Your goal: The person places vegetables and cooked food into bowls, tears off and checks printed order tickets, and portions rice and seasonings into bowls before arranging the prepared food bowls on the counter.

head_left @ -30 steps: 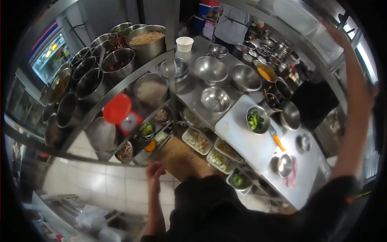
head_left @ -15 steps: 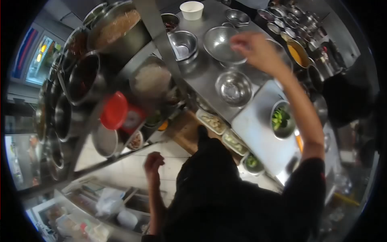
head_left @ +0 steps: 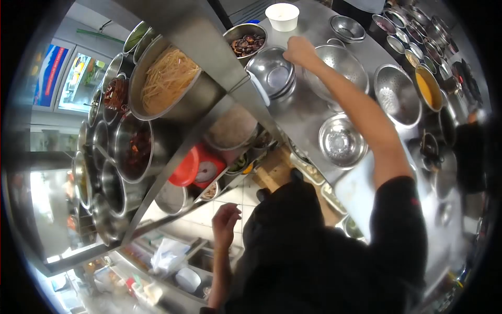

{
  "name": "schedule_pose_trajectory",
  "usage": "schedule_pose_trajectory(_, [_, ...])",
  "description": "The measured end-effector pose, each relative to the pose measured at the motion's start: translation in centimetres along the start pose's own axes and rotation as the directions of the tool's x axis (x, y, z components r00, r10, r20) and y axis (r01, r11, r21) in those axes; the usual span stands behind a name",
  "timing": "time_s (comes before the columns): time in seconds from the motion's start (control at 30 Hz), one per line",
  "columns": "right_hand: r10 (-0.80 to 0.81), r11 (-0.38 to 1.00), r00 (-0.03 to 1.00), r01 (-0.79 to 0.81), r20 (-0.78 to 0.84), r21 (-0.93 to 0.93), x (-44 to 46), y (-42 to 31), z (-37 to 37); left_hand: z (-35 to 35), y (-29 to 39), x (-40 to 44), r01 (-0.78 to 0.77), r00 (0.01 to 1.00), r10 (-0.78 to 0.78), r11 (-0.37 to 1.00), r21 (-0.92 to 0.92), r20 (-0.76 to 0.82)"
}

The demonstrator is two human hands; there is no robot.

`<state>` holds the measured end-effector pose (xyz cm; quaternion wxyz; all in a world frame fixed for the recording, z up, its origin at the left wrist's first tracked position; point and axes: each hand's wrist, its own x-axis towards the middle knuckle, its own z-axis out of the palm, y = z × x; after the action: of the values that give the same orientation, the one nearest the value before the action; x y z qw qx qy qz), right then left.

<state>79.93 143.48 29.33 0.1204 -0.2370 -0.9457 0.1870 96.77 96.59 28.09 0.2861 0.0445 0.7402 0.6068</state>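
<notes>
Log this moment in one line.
right grip: at rim of stacked bowls, hold unclear | left grip: loosely curled, nothing visible held | nearby: white tub, colander

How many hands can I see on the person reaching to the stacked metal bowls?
2. The right hand is at the rim of the stacked metal bowls, partly turned from view; the left hand hangs loosely curled over the tiled floor.

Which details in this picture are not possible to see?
All in the head view:
Right hand: whether it grips the stacked bowls, hidden by its own back.
Large steel bowl: part covered by the right forearm.
Scale dial: too small to read.
Person at top: mostly cut off by the edge.
</notes>
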Motion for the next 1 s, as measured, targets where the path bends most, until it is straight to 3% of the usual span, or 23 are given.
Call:
schedule_pose_trajectory(0.13, [-0.063,0.997,0.994,0.067,-0.094,0.038,0.3,-2.4,-2.1,-1.2,-0.1,1.5,-0.041,0.994,0.037,0.998,0.04,0.099])
schedule_pose_trajectory(0.27, [-0.365,0.929,0.848,0.307,-0.384,-0.206,-5.8,-6.6,-6.7,-1.7,-1.0,2.9,-0.072,0.973,0.058,0.996,0.055,0.225])
schedule_pose_trajectory(0.3, [-0.23,0.949,0.942,0.162,-0.244,-0.271,-9.3,-8.9,-8.9,-1.7,-1.1,3.3,-0.085,0.952,0.056,0.993,0.084,0.3])
schedule_pose_trajectory(0.33, [-0.3,0.949,0.839,0.216,-0.454,-0.229,-12.8,-9.8,-9.9,-1.6,-1.1,3.4,-0.062,0.919,0.047,0.998,0.024,0.392])
schedule_pose_trajectory(0.37, [-0.319,0.942,0.658,0.301,-0.682,-0.15,-14.7,-9.5,-9.6,-0.8,0.1,3.2,-0.118,0.883,0.119,0.992,-0.031,0.454])
schedule_pose_trajectory(0.43, [-0.18,0.982,0.733,0.172,-0.656,-0.078,-20.8,-9.2,-11.2,0.0,1.2,2.5,-0.045,0.833,0.09,0.994,-0.096,0.546])
schedule_pose_trajectory(0.47, [0.286,0.944,0.817,-0.331,-0.501,-0.001,-24.7,-11.0,-12.1,0.0,1.0,2.4,0.029,0.8,0.066,0.989,-0.148,0.597])
schedule_pose_trajectory(0.53, [0.446,0.878,0.725,-0.241,-0.525,0.413,-32.1,-11.2,-9.4,-0.1,-0.5,2.6,0.164,0.735,0.021,0.964,-0.209,0.677])
schedule_pose_trajectory(0.57, [0.519,0.843,0.779,-0.399,-0.351,0.36,-35.9,-11.9,-8.4,-0.2,-1.5,2.4,0.283,0.673,-0.001,0.924,-0.256,0.74])
schedule_pose_trajectory(0.6, [0.674,0.694,0.731,-0.578,-0.106,0.429,-39.6,-11.6,-5.6,-0.6,-3.3,2.3,0.32,0.663,-0.034,0.916,-0.242,0.748])
schedule_pose_trajectory(0.63, [0.686,0.591,0.727,-0.523,-0.041,0.614,-42.8,-11.6,-1.7,-1.0,-5.9,2.6,0.359,0.633,-0.097,0.916,-0.18,0.768])
schedule_pose_trajectory(0.67, [0.71,0.517,0.697,-0.614,0.102,0.596,-45.8,-11.6,1.7,-1.5,-8.3,3.1,0.385,0.605,-0.148,0.914,-0.125,0.783])
schedule_pose_trajectory(0.7, [0.716,0.39,0.656,-0.66,0.239,0.641,-47.8,-11.9,4.4,-2.1,-10.3,3.2,0.521,0.593,-0.304,0.851,-0.068,0.746])
schedule_pose_trajectory(0.73, [0.697,0.252,0.607,-0.706,0.382,0.661,-48.9,-12.2,6.8,-2.6,-12.0,3.5,0.543,0.592,-0.324,0.837,-0.069,0.738])
schedule_pose_trajectory(0.8, [0.696,0.178,0.57,-0.725,0.436,0.665,-50.4,-11.9,11.0,-3.7,-15.6,4.3,0.666,0.515,-0.527,0.743,0.071,0.676])
schedule_pose_trajectory(0.87, [0.623,0.036,0.556,-0.722,0.55,0.691,-51.0,-9.6,14.8,-3.8,-18.7,6.5,0.714,0.459,-0.58,0.692,0.109,0.673])
schedule_pose_trajectory(0.9, [0.659,0.031,0.568,-0.676,0.493,0.736,-50.6,-8.1,16.8,-3.7,-21.5,8.0,0.721,0.446,-0.642,0.671,0.175,0.623])
schedule_pose_trajectory(0.93, [0.699,0.032,0.573,-0.622,0.427,0.782,-50.0,-6.5,18.9,-2.0,-21.1,9.6,0.687,0.531,-0.651,0.706,0.175,0.542])
schedule_pose_trajectory(0.97, [0.716,0.153,0.615,-0.601,0.331,0.785,-49.3,-3.5,20.8,0.3,-17.9,11.4,0.542,0.606,-0.619,0.781,0.31,0.5])
schedule_pose_trajectory(1.0, [0.717,0.278,0.659,-0.568,0.226,0.775,-48.9,-0.2,22.2,2.1,-18.8,13.1,0.364,0.738,-0.467,0.884,0.295,0.488])
